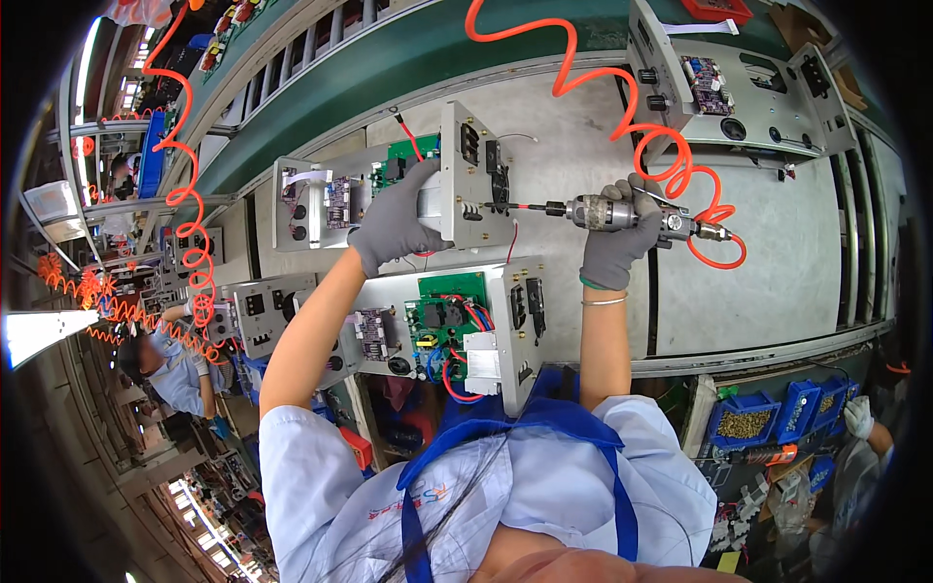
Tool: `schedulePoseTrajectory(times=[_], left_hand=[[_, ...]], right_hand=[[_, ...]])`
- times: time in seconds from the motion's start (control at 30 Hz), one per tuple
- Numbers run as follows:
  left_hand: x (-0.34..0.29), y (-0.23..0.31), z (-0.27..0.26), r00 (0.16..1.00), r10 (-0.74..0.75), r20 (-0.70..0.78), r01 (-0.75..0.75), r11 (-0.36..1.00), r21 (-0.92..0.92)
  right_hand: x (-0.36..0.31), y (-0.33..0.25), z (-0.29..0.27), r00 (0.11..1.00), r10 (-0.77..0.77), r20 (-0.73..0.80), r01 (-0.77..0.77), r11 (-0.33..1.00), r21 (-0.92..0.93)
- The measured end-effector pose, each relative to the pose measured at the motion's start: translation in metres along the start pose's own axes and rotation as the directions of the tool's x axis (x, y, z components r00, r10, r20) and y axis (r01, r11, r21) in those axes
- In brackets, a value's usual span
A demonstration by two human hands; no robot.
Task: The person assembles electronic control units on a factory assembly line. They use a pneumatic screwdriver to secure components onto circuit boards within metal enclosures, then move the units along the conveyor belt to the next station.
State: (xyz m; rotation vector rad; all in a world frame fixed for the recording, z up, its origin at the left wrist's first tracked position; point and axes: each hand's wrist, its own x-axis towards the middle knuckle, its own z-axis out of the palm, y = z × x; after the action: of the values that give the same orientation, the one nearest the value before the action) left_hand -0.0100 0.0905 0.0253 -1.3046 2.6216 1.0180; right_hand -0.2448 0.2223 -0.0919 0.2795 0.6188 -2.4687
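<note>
Air screwdriver sits snug in your right hand, bit right at the end panel of that metal chassis on the bench, while your left hand, grip too hidden to tell, probably stops it sliding.

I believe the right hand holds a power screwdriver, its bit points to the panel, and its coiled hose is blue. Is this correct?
Not quite: the head view shows an orange hose, not blue. The right hand does hold the screwdriver, its bit pointing to the panel.
</note>
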Motion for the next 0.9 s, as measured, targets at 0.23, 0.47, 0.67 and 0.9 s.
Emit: schedulePoseTrajectory(times=[0.23, 0.47, 0.67, 0.9], left_hand=[[0.000, 0.004, -0.002, 1.000, -0.005, 0.004, 0.005, 1.000, -0.010], [0.000, -0.001, 0.003, 0.999, 0.034, -0.032, -0.034, 0.999, 0.013], [0.000, 0.001, 0.003, 1.000, 0.012, -0.021, -0.012, 1.000, 0.007], [-0.005, -0.001, 0.005, 0.999, -0.010, -0.036, 0.013, 0.998, 0.066]], right_hand=[[-0.001, -0.002, 0.002, 0.989, -0.028, 0.148, 0.024, 0.999, 0.031], [0.006, 0.006, 0.011, 0.993, 0.083, -0.078, -0.083, 0.997, -0.005], [0.009, 0.007, 0.004, 0.996, 0.070, -0.047, -0.069, 0.997, 0.022], [0.004, 0.009, 0.002, 0.998, 0.044, -0.040, -0.045, 0.999, -0.016]])
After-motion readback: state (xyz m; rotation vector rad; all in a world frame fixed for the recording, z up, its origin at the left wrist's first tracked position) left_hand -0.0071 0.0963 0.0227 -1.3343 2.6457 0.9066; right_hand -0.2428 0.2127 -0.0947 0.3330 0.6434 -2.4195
